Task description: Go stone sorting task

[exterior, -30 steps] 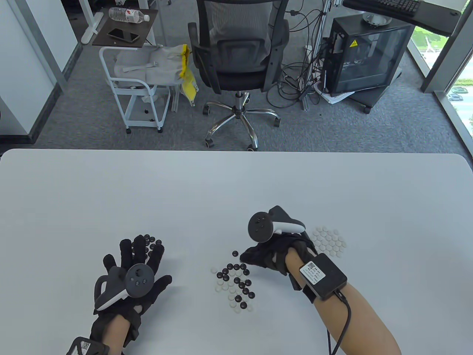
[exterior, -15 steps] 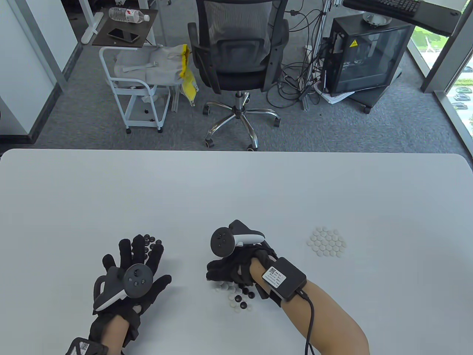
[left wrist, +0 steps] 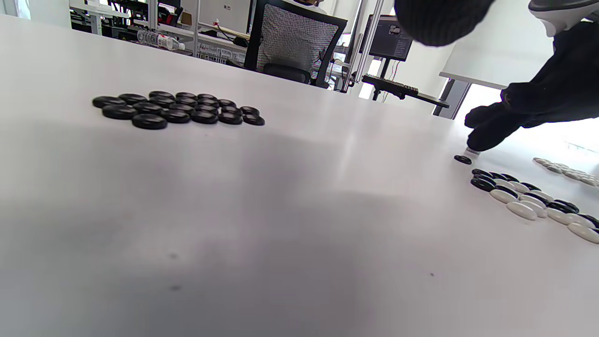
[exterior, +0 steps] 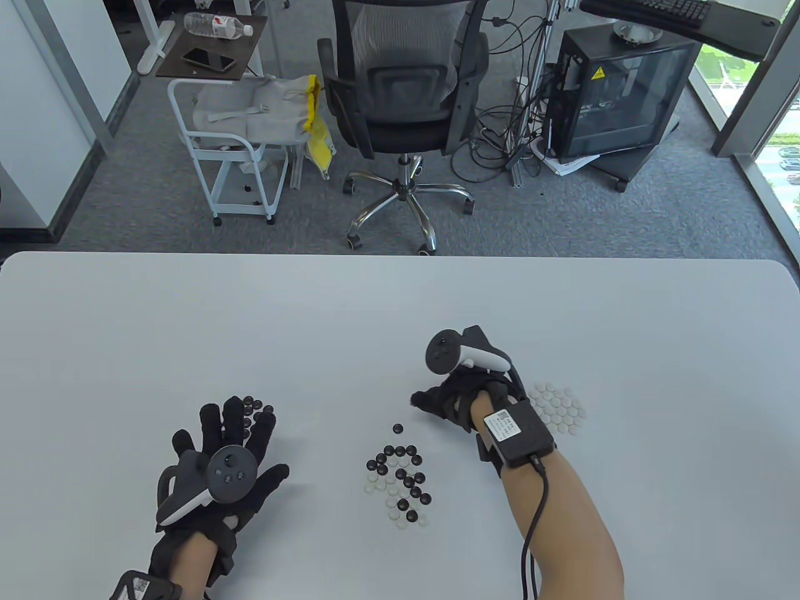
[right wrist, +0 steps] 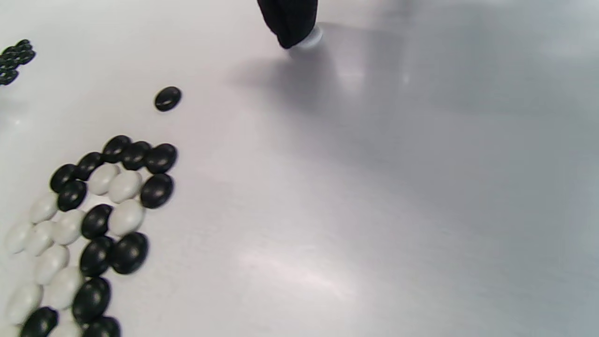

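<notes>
Table view high above table (exterior: 400,312), wrist views low, close, all sharing mixed stones (exterior: 400,484)

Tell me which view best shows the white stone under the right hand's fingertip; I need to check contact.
The right wrist view: the white stone sits plainly under a fingertip of the right hand. The left wrist view shows it small and distant. In the table view the glove hides it.

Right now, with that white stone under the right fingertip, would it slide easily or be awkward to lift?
The white stone looks smooth and domed on a glossy table, so it probably slides readily. Being small and low, it may slip from gloved fingers.
</notes>
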Action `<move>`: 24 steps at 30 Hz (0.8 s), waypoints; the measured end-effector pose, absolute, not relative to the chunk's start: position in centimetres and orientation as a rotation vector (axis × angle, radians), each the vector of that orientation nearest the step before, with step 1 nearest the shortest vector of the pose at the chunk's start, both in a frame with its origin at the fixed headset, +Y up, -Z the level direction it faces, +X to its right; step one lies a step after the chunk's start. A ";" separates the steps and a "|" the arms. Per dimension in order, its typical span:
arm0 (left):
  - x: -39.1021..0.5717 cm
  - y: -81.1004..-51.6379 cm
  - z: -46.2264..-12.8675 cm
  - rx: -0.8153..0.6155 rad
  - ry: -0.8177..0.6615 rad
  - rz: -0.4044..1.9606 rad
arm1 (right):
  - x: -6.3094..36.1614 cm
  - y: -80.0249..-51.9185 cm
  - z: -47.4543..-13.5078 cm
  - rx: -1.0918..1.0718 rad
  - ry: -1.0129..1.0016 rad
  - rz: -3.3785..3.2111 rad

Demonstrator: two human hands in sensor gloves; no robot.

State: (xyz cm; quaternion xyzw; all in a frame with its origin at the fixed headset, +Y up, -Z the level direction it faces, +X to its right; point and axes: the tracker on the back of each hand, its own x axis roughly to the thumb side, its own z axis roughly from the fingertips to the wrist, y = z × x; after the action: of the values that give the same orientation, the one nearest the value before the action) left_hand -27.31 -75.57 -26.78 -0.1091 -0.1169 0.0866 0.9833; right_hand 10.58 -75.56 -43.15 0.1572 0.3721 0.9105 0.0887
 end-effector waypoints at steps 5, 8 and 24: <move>-27.2 -75.7 -26.9 -0.226 -0.236 0.167 | 15.4 -75.2 -42.0 0.382 1.108 2.722; -27.1 -75.8 -26.9 -0.232 -0.235 0.160 | 17.2 -75.2 -41.1 0.371 1.104 2.709; -27.1 -75.9 -26.9 -0.233 -0.228 0.159 | 20.1 -72.8 -38.5 0.386 0.986 2.758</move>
State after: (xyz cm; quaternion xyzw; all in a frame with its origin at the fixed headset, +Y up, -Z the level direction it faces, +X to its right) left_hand -27.05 -75.85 -26.94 -0.1161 -0.1136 0.0792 0.9835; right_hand 20.13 -72.76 -38.46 0.1302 0.3324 0.9294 0.0936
